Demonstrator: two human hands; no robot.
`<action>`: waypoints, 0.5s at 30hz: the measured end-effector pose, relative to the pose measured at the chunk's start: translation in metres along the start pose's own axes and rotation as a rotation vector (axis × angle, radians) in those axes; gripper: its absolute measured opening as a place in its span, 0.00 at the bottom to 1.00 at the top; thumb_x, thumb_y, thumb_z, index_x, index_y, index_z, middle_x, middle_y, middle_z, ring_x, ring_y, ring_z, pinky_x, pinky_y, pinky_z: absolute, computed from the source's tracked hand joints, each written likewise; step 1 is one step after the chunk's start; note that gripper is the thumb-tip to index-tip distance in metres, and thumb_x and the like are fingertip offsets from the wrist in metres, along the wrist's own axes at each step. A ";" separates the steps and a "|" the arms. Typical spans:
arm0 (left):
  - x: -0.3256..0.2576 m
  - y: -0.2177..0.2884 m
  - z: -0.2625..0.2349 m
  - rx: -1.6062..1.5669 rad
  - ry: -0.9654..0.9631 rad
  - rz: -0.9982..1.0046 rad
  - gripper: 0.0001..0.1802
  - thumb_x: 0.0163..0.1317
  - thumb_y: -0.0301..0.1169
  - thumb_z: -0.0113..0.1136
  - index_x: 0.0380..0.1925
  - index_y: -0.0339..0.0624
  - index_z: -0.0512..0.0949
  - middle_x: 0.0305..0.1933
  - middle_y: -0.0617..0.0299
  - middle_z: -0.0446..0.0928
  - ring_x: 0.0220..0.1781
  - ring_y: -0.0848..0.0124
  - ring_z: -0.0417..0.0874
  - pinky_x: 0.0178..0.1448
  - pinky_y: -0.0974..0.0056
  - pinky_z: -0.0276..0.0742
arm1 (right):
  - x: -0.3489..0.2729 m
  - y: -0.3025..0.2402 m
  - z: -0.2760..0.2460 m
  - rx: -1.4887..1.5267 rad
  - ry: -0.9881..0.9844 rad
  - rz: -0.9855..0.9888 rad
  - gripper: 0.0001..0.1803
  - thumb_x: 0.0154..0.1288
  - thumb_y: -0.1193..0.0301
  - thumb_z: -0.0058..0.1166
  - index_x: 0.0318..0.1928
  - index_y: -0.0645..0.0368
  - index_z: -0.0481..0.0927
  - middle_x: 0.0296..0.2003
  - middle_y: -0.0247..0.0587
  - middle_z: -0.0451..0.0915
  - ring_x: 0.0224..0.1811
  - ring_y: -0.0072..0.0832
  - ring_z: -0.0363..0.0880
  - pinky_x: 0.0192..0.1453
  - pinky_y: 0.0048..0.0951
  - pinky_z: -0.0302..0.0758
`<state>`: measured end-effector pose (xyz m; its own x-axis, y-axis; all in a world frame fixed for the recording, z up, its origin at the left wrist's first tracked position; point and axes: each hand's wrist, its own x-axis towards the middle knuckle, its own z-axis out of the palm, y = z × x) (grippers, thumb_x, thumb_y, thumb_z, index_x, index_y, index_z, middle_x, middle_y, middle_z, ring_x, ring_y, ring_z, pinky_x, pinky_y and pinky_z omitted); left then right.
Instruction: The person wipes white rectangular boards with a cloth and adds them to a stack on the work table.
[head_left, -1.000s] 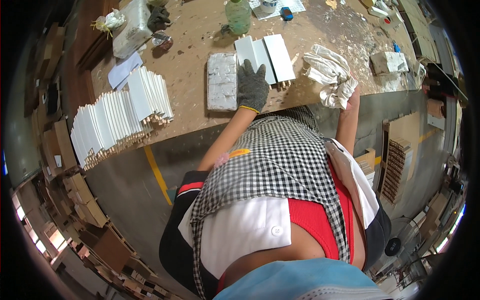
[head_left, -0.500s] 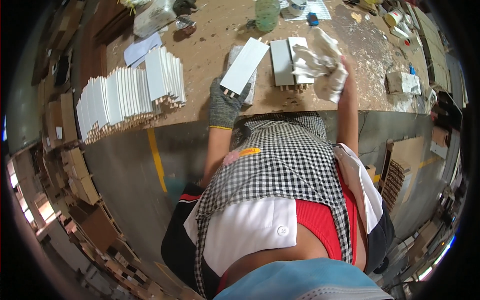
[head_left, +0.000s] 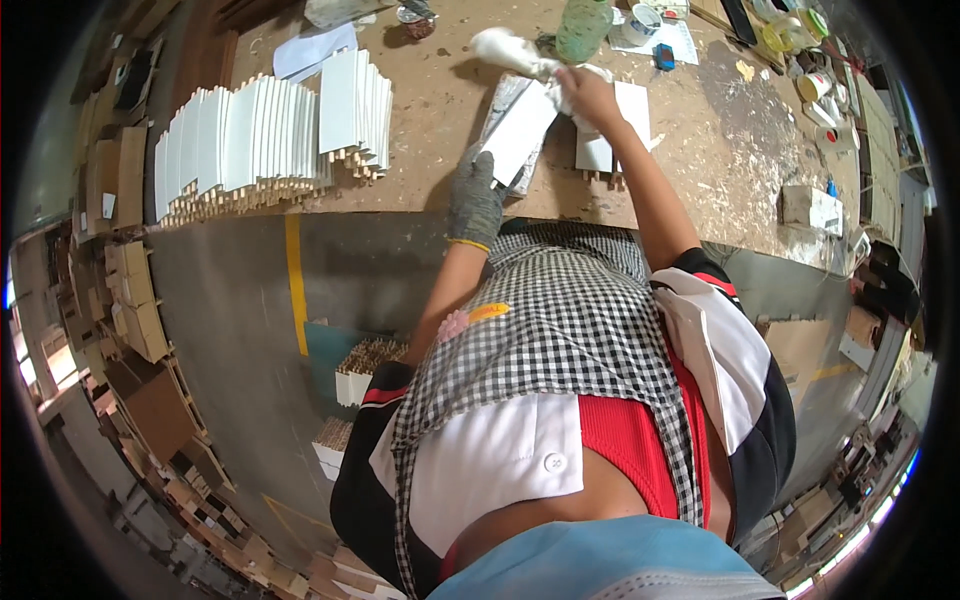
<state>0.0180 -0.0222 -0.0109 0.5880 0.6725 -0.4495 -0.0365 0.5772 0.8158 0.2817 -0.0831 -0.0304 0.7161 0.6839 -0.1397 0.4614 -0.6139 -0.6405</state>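
- White board (head_left: 518,133): over the smeared block (head_left: 507,92), ahead and right of your left hand (head_left: 475,198).
- Your gloved left hand grasps its near end; of your 2 hands, this is nearer its base.
- Your right hand (head_left: 590,97) clenches the cloth (head_left: 503,45) by the far end; contact there likely, partly hidden.
- Long axis: slants near-left to far-right, far end pointing toward your right hand.
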 end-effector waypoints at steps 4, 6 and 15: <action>-0.016 0.027 0.001 0.417 -0.009 0.312 0.23 0.67 0.30 0.60 0.59 0.34 0.71 0.54 0.52 0.78 0.52 0.63 0.80 0.54 0.60 0.78 | -0.041 -0.053 -0.025 0.324 0.246 -0.031 0.21 0.71 0.53 0.50 0.45 0.58 0.83 0.38 0.49 0.84 0.43 0.42 0.83 0.51 0.42 0.76; -0.013 0.019 -0.008 0.710 -0.007 0.422 0.22 0.66 0.30 0.60 0.59 0.35 0.71 0.54 0.52 0.78 0.53 0.64 0.80 0.55 0.60 0.77 | -0.081 -0.092 -0.009 0.261 0.260 -0.417 0.19 0.70 0.54 0.53 0.47 0.55 0.83 0.42 0.45 0.84 0.49 0.38 0.81 0.59 0.43 0.72; -0.018 0.030 -0.010 1.071 0.085 0.639 0.17 0.64 0.30 0.59 0.52 0.34 0.76 0.48 0.40 0.80 0.51 0.46 0.81 0.56 0.50 0.74 | -0.040 -0.049 0.025 -0.063 0.193 -0.547 0.23 0.75 0.52 0.39 0.48 0.58 0.79 0.53 0.45 0.79 0.61 0.43 0.73 0.70 0.45 0.60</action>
<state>-0.0017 -0.0120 0.0181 0.6517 0.7442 0.1465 0.4031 -0.5035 0.7642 0.2176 -0.0703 -0.0120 0.4445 0.8275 0.3431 0.8172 -0.2176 -0.5337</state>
